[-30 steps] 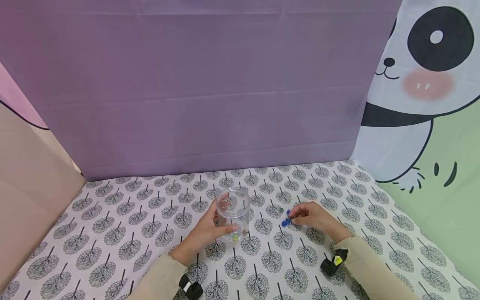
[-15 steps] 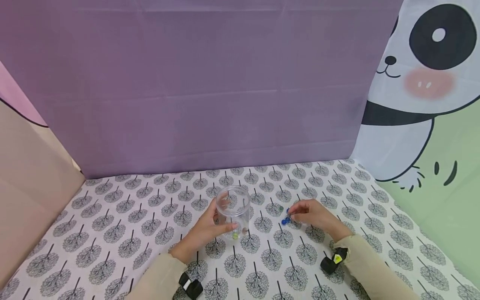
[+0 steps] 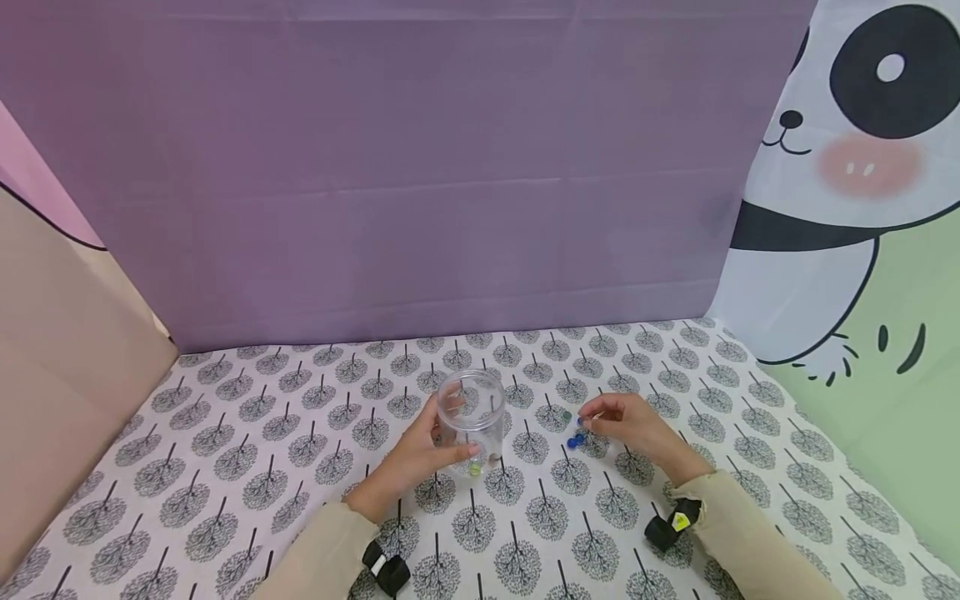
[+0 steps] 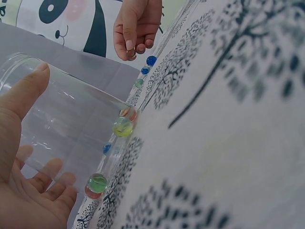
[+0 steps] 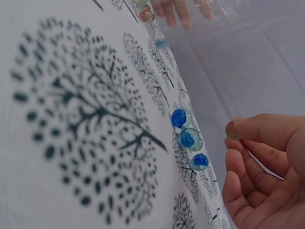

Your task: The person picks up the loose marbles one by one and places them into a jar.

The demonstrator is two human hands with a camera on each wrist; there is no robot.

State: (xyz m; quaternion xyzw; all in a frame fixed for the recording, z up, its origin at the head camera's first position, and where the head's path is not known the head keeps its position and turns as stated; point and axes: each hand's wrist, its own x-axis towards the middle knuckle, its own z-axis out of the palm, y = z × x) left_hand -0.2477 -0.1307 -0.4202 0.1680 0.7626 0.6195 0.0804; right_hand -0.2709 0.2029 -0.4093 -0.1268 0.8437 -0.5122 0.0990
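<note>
My left hand grips a clear plastic jar, thumb on the near side and fingers around the far side. The jar stands upright with its top uncovered. Several glass marbles lie at its bottom, among them a yellow one, a green one and a blue one. To the right, my right hand pinches a small marble between thumb and forefinger, just above the tablecloth. Beside those fingers lie blue marbles and a pale green marble, loose on the cloth.
A white tablecloth with a tree print covers the table. A purple cloth wall stands at the back, and a panda-printed panel at the right. On each wrist is a black strap.
The right fingertips have risen slightly away from the blue marbles, pinching a marble. The left hand and the jar hold their place; the head view has shifted a little.
</note>
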